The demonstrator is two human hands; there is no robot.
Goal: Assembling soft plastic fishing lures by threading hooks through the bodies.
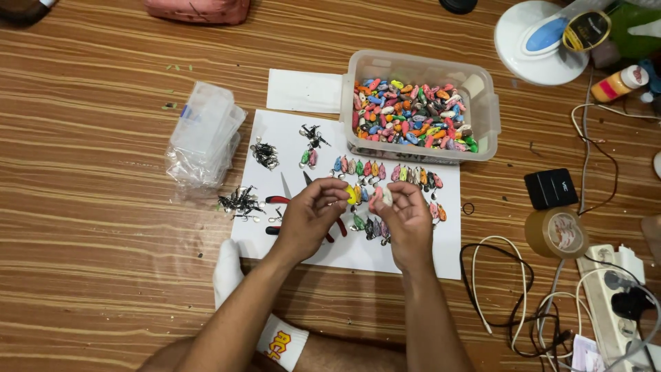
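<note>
Assembly step: left hand (311, 213) pinches a yellow lure (352, 195), right hand (406, 213) a pale lure (385, 196), above the white sheet (289, 138); fine fingertip alignment seemingly needed next.

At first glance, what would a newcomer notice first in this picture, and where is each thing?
The eye goes first to the clear plastic tub at upper centre, filled with small many-coloured lure-like pieces. Just below it, over a white sheet on the wooden floor, the left hand pinches a yellow piece and the right hand a pale piece. More coloured pieces lie in rows on the sheet, with dark metal hooks at its left edge.
</note>
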